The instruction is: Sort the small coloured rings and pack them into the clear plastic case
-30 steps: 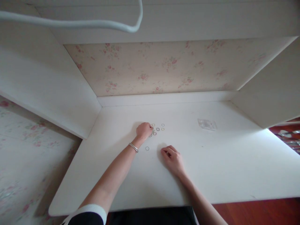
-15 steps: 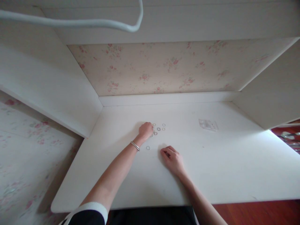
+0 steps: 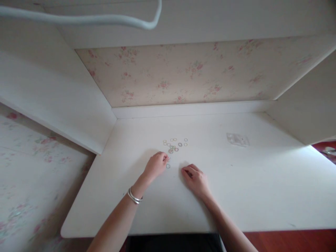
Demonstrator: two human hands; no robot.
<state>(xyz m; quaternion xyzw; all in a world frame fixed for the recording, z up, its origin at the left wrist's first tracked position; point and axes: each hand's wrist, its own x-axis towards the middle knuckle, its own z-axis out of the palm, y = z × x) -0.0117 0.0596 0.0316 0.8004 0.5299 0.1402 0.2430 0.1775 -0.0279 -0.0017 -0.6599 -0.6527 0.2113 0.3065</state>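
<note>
White counter (image 3: 236,196) bearing small rings (image 3: 174,144). Left hand (image 3: 155,165) curled, grip seemingly pinched beside a lone ring (image 3: 168,166); right hand (image 3: 195,179) loosely curled, holding nothing, resting nearby.

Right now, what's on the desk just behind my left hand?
Behind the left hand lies a loose cluster of small rings on the white desk. One single ring sits beside the fingertips. Anything pinched under the fingers is hidden.
</note>
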